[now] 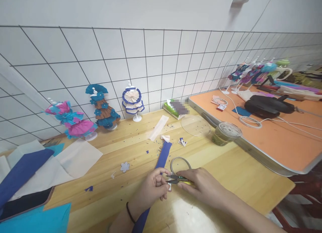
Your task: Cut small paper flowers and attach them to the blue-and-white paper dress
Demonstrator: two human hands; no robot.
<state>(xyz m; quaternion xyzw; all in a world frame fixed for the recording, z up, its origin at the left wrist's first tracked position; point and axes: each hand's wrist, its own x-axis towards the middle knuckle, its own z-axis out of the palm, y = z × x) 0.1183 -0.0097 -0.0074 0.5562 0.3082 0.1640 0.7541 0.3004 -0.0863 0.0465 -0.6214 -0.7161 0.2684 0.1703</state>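
Wooden tabletop (221,166), toward its near edge: right hand (202,184) grips snips (181,180), left hand (152,186) pinches a white piece (169,187)!
Blades (173,181) sit close to fingertips (165,188), so steady the piece, keep skin clear, and take small nips.

The pale wood-grained desk (241,166) carries three dressed miniature forms (103,109) at its far left, with a green packet (169,109) farther right. A clear disc (195,126) and a lidded jar (222,135) sit toward the far right. Cream sheets (77,157), a dark-screened device (32,202) and a turquoise sheet (50,219) lie left. Across the middle lie a dark blue strip (164,154), a cream strip (158,127), a grey ring (180,157), a pale flower shape (124,167) and scraps (89,188).
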